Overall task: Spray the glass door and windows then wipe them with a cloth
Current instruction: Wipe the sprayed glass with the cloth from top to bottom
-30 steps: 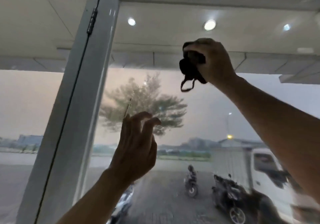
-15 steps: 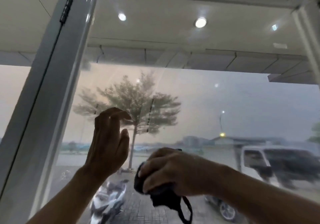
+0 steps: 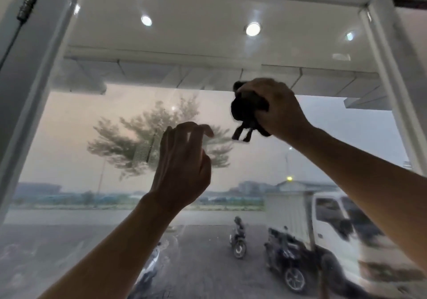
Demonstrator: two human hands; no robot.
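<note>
My right hand (image 3: pixel 275 106) is up high against the glass (image 3: pixel 69 136), fingers bunched tight round the dark cloth (image 3: pixel 245 111), which is wadded into a ball with a loose tail (image 3: pixel 242 134) dangling under my knuckles. The cloth sits in the upper middle of the pane, just below where the porch ceiling shows through. My left hand (image 3: pixel 182 166) is lower and to the left of it, holding nothing, with fingers loosely curled and the tips pointing toward the glass. I cannot tell whether they actually touch it. What matters for the next stroke, as I judge it, is the wet patch (image 3: pixel 147 150): a cluster of droplets and short streaks over the tree outside. It lies down and to the left of the cloth, just past my left fingertips. The streaks run roughly up and down, so a sideways pass would cross them. My empty hand is the nearer one, but the cloth is in the other hand, and the left hand stands between cloth and droplets. I reckon the right hand has to sweep down-left, and the left has to get clear first. The white frame (image 3: pixel 30 79) bounds the pane further left.
</note>
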